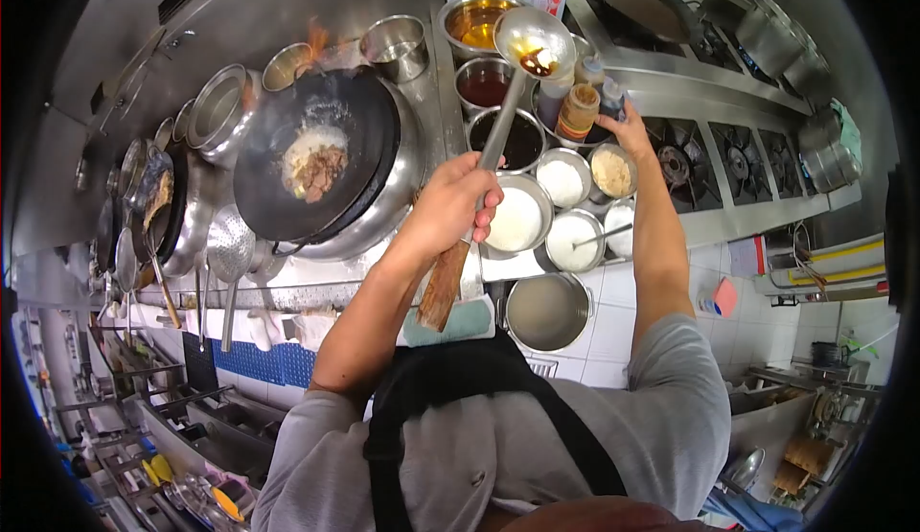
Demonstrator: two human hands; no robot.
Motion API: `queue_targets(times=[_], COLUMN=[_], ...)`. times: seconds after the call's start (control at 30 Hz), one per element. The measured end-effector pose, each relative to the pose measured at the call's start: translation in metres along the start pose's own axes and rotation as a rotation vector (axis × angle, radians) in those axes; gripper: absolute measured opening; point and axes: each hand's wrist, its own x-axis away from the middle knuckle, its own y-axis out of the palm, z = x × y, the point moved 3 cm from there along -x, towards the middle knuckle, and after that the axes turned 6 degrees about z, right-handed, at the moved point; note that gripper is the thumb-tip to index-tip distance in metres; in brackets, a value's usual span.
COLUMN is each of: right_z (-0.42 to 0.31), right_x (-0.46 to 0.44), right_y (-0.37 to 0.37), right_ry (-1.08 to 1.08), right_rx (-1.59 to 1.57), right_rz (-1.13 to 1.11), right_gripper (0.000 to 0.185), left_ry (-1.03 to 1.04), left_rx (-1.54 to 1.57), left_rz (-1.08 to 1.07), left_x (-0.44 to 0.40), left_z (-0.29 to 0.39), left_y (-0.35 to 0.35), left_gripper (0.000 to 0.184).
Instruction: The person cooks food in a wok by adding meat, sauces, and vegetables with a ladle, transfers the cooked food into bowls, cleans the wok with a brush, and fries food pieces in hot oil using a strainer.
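My left hand (456, 203) is wrapped round the handle of a ladle (535, 41), near its wooden end. The ladle's bowl, with some dark liquid in it, is above the sauce containers. My right hand (628, 132) has its fingers round a dark squeeze bottle (611, 98), beside a brown-labelled jar (578, 112). To the left, a black wok (254, 163) holds meat pieces and a pale heap (318, 160), with smoke above it. Below my right hand are bowls of white powder (563, 179) and a tan powder (611, 170).
Flames (316, 41) rise behind the wok. A steel bowl of oil (458, 26) and pots of red and dark sauce stand at the centre. Gas burners (674, 156) line the right. A perforated strainer (230, 244) hangs left, and a steel pot (548, 312) is near my body.
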Motion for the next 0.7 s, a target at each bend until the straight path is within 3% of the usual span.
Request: queue_targets(times=[0.07,0.17,0.23,0.27,0.37,0.5,0.7], right_z=[-0.003,-0.007,-0.022,-0.029,-0.056,-0.128,-0.151], right_x=[-0.004,-0.011,-0.022,-0.02,-0.028,-0.029,-0.08], right_y=[0.003,0.004,0.004,0.003,-0.001,-0.003,-0.003], right_ry=[-0.105,-0.199,-0.255,-0.277,-0.309,-0.421,-0.379], right_rx=[0.001,-0.097,-0.112,-0.121,-0.184,0.234,0.71], right_rz=[0.008,0.128,0.143,0.157,0.224,0.369,0.009], right_gripper=[0.093,0.072,0.065,0.061,0.057,0.066,0.076], left_ry=[0.002,0.018,0.038,0.062,0.042,0.09,0.099], left_rx=[0.006,-0.026,-0.075,-0.007,-0.054,-0.118,-0.154], left_rz=[-0.015,-0.034,-0.049,-0.062,-0.061,-0.048,0.014], left_x=[-0.007,-0.02,-0.026,-0.035,-0.044,-0.07,-0.091], left_z=[0.004,0.013,0.021,0.019,0.028,0.021,0.016], left_y=[0.005,0.011,0.017,0.018,0.026,0.032,0.044], left_gripper=[0.032,0.035,0.04,0.029,0.036,0.027,0.01])
